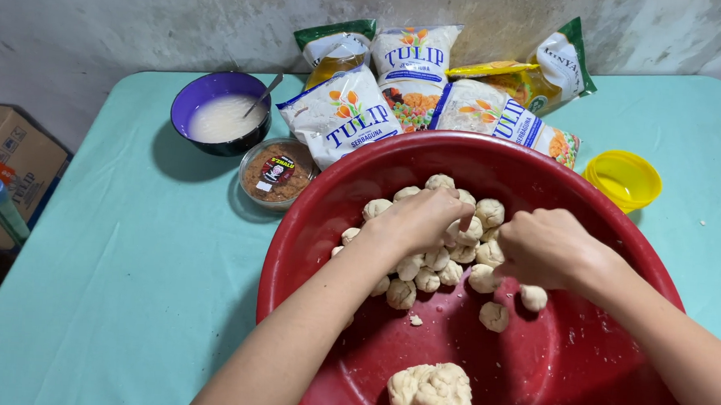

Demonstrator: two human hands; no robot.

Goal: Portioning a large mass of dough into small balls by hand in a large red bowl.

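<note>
Red basin (542, 183) on teal surface (126, 281) holds heap of small dough balls (448, 256) at middle; bigger dough lump (431, 393) near front rim. Left hand (415, 220) fingers pinched on 1 ball; right hand (543, 247) curled closed over heap, contents unclear. Dough likely soft, light, tacky: cup gently from sides.

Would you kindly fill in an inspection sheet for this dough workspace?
Surface: teal tablecloth, flat.
Job's things: big red plastic basin holding small dough balls and a dough lump.
Clutter: purple bowl of white batter with spoon, flour bags, oil pouches, yellow cup, clear tub of brown paste.
Grippers: left hand and right hand pinch dough together.
Cables: nothing seen.
Surroundings: stained wall, cardboard box.
</note>
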